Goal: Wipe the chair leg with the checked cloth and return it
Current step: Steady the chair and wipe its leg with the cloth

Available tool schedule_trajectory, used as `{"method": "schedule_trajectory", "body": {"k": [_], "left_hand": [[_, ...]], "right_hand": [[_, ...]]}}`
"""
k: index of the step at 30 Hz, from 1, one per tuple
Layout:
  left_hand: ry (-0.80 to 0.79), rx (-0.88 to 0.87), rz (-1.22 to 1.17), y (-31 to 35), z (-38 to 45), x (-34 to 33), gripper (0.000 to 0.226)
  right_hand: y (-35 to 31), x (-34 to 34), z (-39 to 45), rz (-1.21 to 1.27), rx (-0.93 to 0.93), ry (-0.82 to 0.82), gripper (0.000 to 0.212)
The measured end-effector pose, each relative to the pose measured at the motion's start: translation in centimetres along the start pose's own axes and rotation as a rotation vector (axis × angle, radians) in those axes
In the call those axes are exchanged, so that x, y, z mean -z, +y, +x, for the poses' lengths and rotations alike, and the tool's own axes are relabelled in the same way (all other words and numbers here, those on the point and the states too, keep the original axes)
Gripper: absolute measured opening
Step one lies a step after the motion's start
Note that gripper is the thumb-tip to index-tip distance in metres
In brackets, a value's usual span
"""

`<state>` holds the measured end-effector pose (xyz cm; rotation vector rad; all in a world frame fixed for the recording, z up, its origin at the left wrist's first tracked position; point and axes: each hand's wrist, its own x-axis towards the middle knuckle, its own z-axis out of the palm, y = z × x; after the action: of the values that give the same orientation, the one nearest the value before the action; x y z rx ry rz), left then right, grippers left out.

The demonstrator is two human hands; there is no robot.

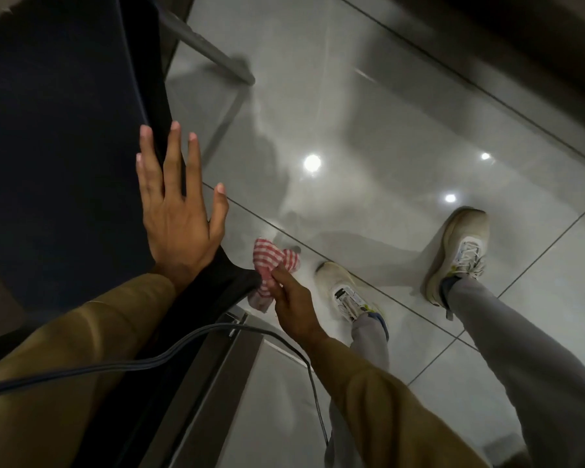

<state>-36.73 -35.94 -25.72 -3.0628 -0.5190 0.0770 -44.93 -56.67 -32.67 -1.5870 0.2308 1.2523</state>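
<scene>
No text, label, brand, number or sign can be read anywhere in this view. The shoes (460, 255) carry small coloured marks near the laces, but they are too blurred to make out as letters or a logo.
</scene>
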Motion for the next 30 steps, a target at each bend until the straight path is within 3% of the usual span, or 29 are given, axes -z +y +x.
{"method": "schedule_trajectory", "body": {"k": [4,8,11,15,18,22,25,30], "left_hand": [[0.039,-0.012,0.005,-0.4,-0.2,-0.7,0.067],[0.078,-0.026,0.011,-0.7,-0.3,-1.2,0.066],[0.081,-0.027,0.014,-0.7,-0.2,-1.5,0.066],[0.047,-0.010,0.007,-0.5,-0.2,-0.9,0.068],[0.011,0.015,-0.002,0.0,-0.1,-0.4,0.070],[-0.012,0.032,-0.006,0.1,0.1,-0.2,0.073],[0.008,0.034,-0.010,0.0,0.0,-0.5,0.076],[0.057,0.027,-0.033,-0.3,-0.1,-1.0,0.075]], "right_hand": [[2.6,0.5,3.3,0.047,-0.119,0.012,0.029],[3.7,0.7,7.5,0.577,-0.448,0.189,0.029],[4.2,0.6,9.0,0.751,-0.519,0.242,0.042],[2.5,1.2,7.0,0.178,-0.349,0.152,0.039],[0.7,1.1,3.0,0.039,-0.149,0.016,0.034],[-0.6,0.0,-0.7,0.087,-0.065,-0.024,0.019],[-0.2,-0.2,0.8,0.096,-0.075,0.073,0.029],[2.1,0.2,6.3,0.053,-0.309,0.122,0.041]]}}
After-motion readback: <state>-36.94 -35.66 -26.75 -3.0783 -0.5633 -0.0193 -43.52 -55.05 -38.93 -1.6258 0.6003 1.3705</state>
